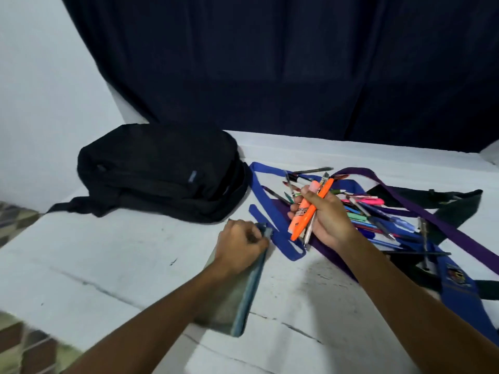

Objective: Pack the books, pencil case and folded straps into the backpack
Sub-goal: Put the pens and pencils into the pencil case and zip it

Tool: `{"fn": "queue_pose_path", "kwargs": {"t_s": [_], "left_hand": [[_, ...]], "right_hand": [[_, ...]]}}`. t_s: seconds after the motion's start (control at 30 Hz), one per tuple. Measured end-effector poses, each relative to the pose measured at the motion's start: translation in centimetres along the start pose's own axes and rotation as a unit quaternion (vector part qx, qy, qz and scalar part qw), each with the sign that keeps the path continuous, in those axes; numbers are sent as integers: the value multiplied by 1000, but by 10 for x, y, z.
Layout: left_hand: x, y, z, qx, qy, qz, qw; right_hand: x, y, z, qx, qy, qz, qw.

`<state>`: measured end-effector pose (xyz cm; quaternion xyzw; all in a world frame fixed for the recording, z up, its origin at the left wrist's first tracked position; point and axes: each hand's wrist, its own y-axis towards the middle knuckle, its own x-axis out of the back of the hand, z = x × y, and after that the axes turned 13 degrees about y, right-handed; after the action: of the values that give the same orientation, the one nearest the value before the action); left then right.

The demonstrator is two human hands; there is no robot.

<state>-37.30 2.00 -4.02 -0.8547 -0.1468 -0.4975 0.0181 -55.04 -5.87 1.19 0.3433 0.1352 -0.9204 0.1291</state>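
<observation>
A black backpack [162,171] lies on its side at the back left of the white table [108,265]. My left hand [240,245] grips the top end of a grey-blue pencil case [237,298] lying flat near the table's middle. My right hand [324,214] holds a bundle of pens with an orange highlighter [305,211] in front. More loose pens [372,211] lie heaped on blue straps [270,211], purple straps [421,209] and a dark strap [459,203], all unfolded at the right. No books are in view.
A dark curtain [270,63] hangs behind the table. A pale wall [40,90] stands at the left, and patterned floor tiles [16,220] show past the table's left edge. Cracks run across the table's near surface.
</observation>
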Motion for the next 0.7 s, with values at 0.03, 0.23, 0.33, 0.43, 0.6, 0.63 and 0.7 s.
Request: {"fn": "queue_pose_path", "kwargs": {"t_s": [0.03, 0.23, 0.33, 0.43, 0.6, 0.63, 0.7], "left_hand": [[1, -10, 11, -18, 72, 11, 997], [-13, -40, 39, -42, 63, 67, 995], [-11, -41, 40, -30, -1, 63, 998], [-12, -42, 43, -27, -33, 55, 998], [-6, -39, 38, 18, -152, 43, 987], [-2, -36, 35, 30, -185, 36, 982], [9, -31, 25, 51, -226, 12, 973]], "right_hand": [[0, 0, -5, -27, -2, -5, 1000], [-1, -6, -28, -122, 14, -16, 992], [2, -8, -32, -145, 36, -23, 988], [7, -12, -34, -171, 37, -28, 984], [9, -28, -36, -273, 39, 25, 961], [8, -31, -37, -300, 54, 39, 952], [3, -36, -41, -329, 62, 61, 940]]}}
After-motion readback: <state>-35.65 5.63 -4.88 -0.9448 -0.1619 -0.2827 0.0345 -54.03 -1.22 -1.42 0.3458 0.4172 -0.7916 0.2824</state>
